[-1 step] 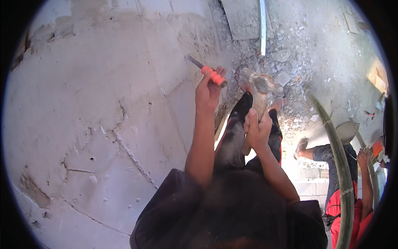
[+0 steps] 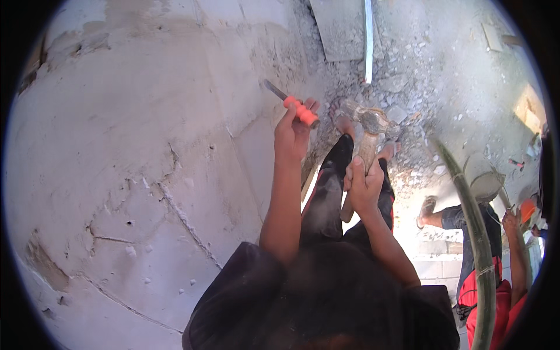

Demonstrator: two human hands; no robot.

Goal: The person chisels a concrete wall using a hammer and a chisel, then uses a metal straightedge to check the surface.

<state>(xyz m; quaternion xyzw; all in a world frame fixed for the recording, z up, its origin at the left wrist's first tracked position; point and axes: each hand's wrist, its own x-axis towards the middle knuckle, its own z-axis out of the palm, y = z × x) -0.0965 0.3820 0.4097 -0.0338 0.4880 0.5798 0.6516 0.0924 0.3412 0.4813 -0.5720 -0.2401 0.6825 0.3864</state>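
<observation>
A cold chisel point(image 2: 300, 111) with an orange ribbed grip is in my left hand point(image 2: 293, 131), raised close to the plastered wall. Its dark flat blade points up and left, its tip seeming near the wall surface; whether they touch I cannot tell. My right hand point(image 2: 364, 186) is wrapped round the wooden handle of a hammer point(image 2: 368, 119). The worn, dusty hammer head is uppermost, in front of my feet, and the handle's end sticks out below my fist.
The cracked, chipped wall point(image 2: 146, 157) fills the left side. Broken rubble point(image 2: 402, 93) covers the ground ahead, beside a pale long bar point(image 2: 368, 41) and a flat slab point(image 2: 335, 35). At right, a curved pole point(image 2: 475, 227) rises before a person in red point(image 2: 471, 286).
Hardly anything differs. The hammer head sits very slightly lower and farther right in the picture, and both hands keep their grips.
</observation>
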